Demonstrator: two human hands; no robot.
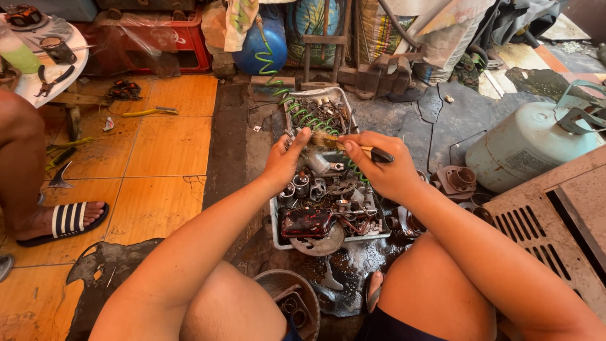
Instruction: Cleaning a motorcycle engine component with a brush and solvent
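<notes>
Here the person sits low, knees spread, both forearms reaching forward over a grey tray (276, 235) heaped with oily metal parts. The right hand (382, 165) is curled shut around the dark handle of a small brush (341, 144), whose worn bristles point left. The left hand (285, 161) meets those bristles with its fingers pinched together, perhaps on a small part, though it is too hidden to tell. A green coiled hose (297, 107) runs up from the tray's far end. Right of the tray lies a pale green gas cylinder (530, 145). Farther back stand a blue round container (262, 50) and a red crate (183, 41). At left, another person's foot wears a striped sandal (66, 220).
</notes>
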